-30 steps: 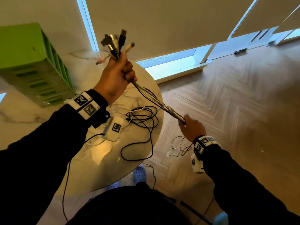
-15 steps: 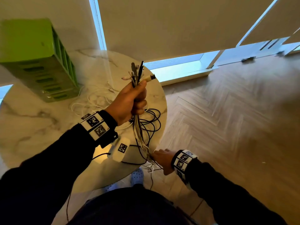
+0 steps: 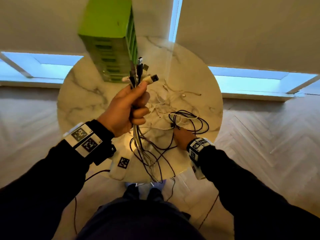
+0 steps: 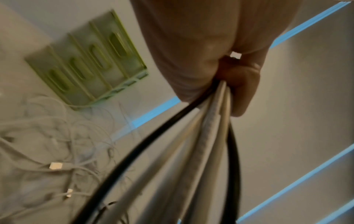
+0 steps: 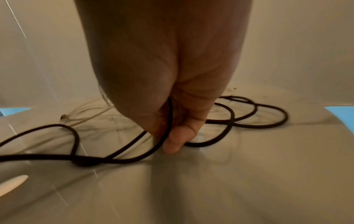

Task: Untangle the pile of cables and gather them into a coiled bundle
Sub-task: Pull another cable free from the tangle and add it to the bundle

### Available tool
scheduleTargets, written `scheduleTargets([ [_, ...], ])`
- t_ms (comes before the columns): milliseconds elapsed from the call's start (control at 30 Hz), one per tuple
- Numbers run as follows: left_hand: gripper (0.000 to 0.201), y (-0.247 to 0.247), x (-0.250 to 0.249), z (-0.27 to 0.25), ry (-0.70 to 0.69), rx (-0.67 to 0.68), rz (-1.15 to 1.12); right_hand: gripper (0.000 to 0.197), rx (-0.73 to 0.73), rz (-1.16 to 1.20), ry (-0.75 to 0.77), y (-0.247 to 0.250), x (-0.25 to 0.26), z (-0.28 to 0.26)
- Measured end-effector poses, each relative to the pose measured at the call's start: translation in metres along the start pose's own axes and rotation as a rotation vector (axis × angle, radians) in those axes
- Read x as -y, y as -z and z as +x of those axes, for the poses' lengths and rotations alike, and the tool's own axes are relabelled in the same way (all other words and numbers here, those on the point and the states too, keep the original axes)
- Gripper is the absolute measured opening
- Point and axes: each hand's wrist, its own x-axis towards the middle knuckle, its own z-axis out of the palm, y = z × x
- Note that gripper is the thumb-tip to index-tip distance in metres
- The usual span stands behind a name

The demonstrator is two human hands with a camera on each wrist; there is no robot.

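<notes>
Hands: left raised, right low

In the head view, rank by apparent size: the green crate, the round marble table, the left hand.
1. round marble table, largest.
2. green crate.
3. left hand, smallest, though it is raised nearer the camera, so it looks larger than true.

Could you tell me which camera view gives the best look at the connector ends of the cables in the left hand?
The head view: the connector ends fan out above the left hand, sharp against the green rack. The left wrist view shows only the cords below the grip, plugs hidden. The right wrist view shows none of them.
</notes>
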Motion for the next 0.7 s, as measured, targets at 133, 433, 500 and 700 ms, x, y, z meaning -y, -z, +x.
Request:
scheduleTargets([
  [133, 0.028, 0.024, 0.001, -0.018, -0.036, -0.138, -0.016, 0.052, -0.093, 0.119, 0.077, 0.026, 0.027, 0.037],
  [433, 0.020, 0.054, -0.003, -0.022, -0.117, -0.293, 0.095, 0.058, -0.303, -0.283, 0.041, 0.060, 0.052, 0.034],
  [500, 0.023, 0.058, -0.001, -0.018, -0.132, -0.298, 0.099, 0.050, -0.447, -0.254, 0.121, 0.072, 0.053, 0.034],
  [700, 0.025, 0.064, 0.005, -0.002, -0.141, -0.312, 0.089, 0.034, -0.413, 0.005, 0.359, 0.113, 0.074, 0.077],
])
